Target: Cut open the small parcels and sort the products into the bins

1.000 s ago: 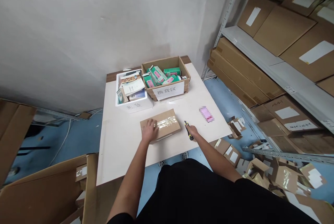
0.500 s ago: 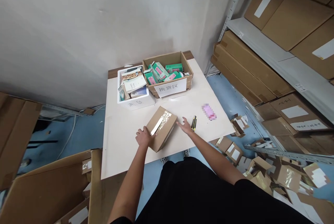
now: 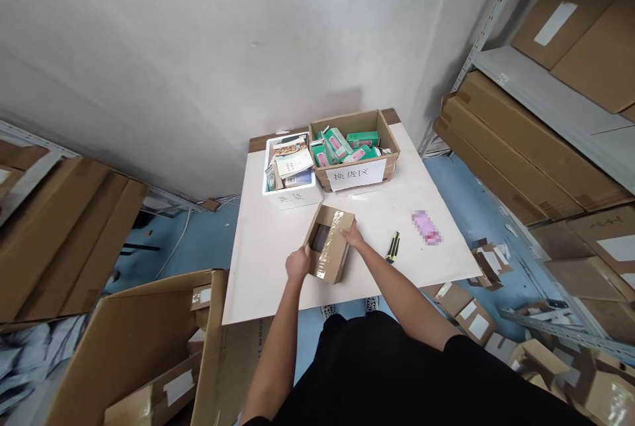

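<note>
A small taped cardboard box lies on the white table with one side open, showing something dark inside. My left hand grips its near left corner. My right hand holds its right edge, fingers curled on the cardboard. A yellow-and-black utility knife lies on the table to the right of the box, apart from both hands.
A white bin of books and a brown box of green and pink packets stand at the table's back. A pink object lies right of the knife. Large cartons sit at left, shelves of cartons at right, small boxes strewn on the floor.
My right hand put the knife down on the table and moved onto the box. Both hands turned the box, and its open side now shows. The view has shifted left.
</note>
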`<action>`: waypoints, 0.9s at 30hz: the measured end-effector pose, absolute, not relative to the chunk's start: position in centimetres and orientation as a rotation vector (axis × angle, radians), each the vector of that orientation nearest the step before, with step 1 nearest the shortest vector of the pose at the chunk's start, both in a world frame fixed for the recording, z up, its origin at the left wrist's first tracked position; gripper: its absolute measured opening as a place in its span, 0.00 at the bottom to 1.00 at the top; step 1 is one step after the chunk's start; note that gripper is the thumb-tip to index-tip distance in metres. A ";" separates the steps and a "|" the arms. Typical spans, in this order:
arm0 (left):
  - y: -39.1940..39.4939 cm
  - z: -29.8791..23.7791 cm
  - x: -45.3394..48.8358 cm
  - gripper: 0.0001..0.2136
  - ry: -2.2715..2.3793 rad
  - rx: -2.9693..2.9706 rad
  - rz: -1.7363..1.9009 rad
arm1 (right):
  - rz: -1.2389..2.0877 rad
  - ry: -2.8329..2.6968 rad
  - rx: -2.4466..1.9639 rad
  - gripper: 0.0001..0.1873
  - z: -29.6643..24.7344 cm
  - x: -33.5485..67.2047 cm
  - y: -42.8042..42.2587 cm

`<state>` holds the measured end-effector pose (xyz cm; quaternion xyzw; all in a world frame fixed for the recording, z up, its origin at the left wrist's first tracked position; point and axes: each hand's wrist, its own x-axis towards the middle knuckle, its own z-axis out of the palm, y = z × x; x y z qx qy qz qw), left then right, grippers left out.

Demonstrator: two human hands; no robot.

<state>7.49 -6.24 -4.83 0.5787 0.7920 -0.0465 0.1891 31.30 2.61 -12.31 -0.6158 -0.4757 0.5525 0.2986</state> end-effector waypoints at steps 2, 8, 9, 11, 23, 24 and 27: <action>-5.8 -4.0 5.3 0.33 2.111 1.537 -0.012 | 1.492 -1.255 -1.610 0.53 -11.7 31.6 2.8; -5.6 -3.5 2.9 0.29 2.100 1.530 0.084 | 1.105 -1.419 -2.023 0.62 -10.4 26.9 0.3; -5.7 -3.6 3.0 0.29 2.099 1.532 0.065 | 1.087 -1.438 -2.058 0.64 -10.2 25.8 -0.2; -5.9 -3.9 3.3 0.29 2.106 1.535 0.045 | 1.109 -1.433 -2.102 0.68 -10.0 24.2 -0.8; -6.3 -5.3 2.7 0.26 2.209 1.581 0.079 | 1.279 -1.178 -1.735 0.50 -8.7 30.8 -2.6; -6.1 -5.6 2.8 0.28 2.189 1.654 0.120 | 1.207 -1.138 -1.811 0.50 -8.8 31.4 -3.1; -5.6 -6.4 4.4 0.31 1.944 1.944 0.146 | 0.895 -1.183 -1.995 0.47 -8.7 32.7 -3.9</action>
